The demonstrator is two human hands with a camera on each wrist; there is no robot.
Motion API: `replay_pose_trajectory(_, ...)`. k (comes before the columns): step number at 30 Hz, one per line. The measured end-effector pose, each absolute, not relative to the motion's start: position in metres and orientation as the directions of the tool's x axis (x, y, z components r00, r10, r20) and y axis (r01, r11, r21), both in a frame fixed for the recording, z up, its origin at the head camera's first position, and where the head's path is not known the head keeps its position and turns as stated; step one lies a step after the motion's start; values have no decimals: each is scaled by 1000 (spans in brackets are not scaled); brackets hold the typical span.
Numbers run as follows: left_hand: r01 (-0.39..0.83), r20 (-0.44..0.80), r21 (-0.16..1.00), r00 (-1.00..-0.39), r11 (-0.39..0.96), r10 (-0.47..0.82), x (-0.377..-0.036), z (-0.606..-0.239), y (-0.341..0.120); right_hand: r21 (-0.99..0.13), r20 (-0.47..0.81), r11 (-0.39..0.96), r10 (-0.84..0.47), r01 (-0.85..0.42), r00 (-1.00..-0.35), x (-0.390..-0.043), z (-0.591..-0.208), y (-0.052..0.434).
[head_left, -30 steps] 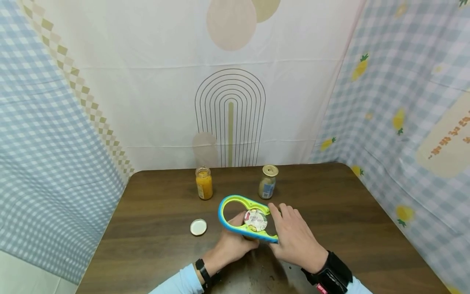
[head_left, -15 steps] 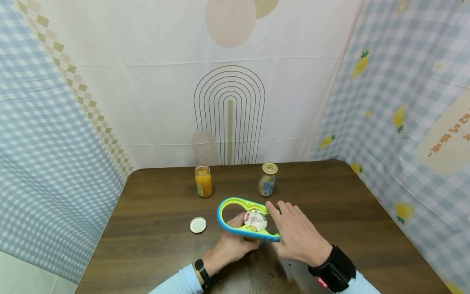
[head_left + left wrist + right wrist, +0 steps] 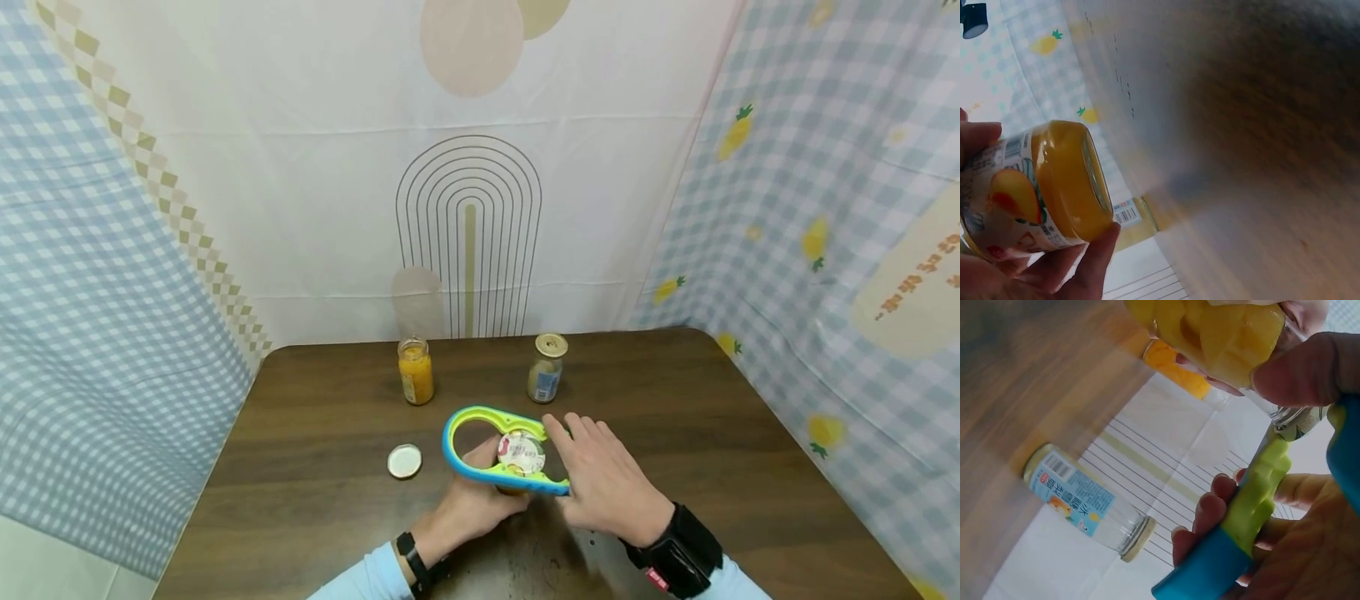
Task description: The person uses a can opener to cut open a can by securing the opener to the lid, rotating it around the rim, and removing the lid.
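Note:
My left hand (image 3: 474,503) holds a glass jar of yellow fruit (image 3: 1063,181), a peach on its label, with fingers and thumb around its side. Its patterned lid (image 3: 521,451) faces up between the arms of a blue and lime-green jar opener (image 3: 517,481). My right hand (image 3: 611,487) grips the opener's handles at the right end. In the right wrist view, fingers curl over one ridged green handle (image 3: 1257,497), while the thumb (image 3: 1300,372) lies on the other side, overlapping the jar. In the head view, the opener and left hand hide most of the jar's body.
An uncapped jar of orange contents (image 3: 416,377) stands at the back of the brown table (image 3: 315,400). To its right is a jar with a gold lid (image 3: 548,368). A loose white lid (image 3: 405,461) lies left of the hands. Patterned cloths hang behind and at both sides.
My right hand and wrist have shifted slightly to the right, while the opener stays around the lid. The left hand keeps its hold on the jar.

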State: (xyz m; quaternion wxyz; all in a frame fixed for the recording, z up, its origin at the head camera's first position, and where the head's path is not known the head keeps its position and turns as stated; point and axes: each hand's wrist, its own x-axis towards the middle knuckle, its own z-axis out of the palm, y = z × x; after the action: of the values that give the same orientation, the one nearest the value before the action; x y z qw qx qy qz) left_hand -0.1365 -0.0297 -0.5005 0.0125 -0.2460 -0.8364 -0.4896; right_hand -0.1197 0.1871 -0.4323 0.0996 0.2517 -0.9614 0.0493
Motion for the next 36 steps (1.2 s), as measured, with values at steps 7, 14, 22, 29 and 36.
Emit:
replay_pose_trajectory(7,392,178,816,-870,426,459,-137,-502,-35,-40,227,846,-510,-532,-829,-120,-434,190)
replay_pose_trajectory(14,386,135,812,-854,438,502,-140,-500,-41,-42,247,819,-547,-573,-800,-124,-434,192)
replay_pose_trajectory(22,401,117,820,-816,409,565,-143,-496,-47,-35,264,794,-579,-607,-772,-128,-434,194)
replay_pose_trajectory(29,432,141,828,-779,358,611,-146,-496,-49,-78,243,778,-592,-624,-768,-130,-434,196)
replay_pose_trajectory(36,462,153,818,-747,341,647,-149,-497,-50,-139,222,761,-600,-634,-769,-133,-435,200)
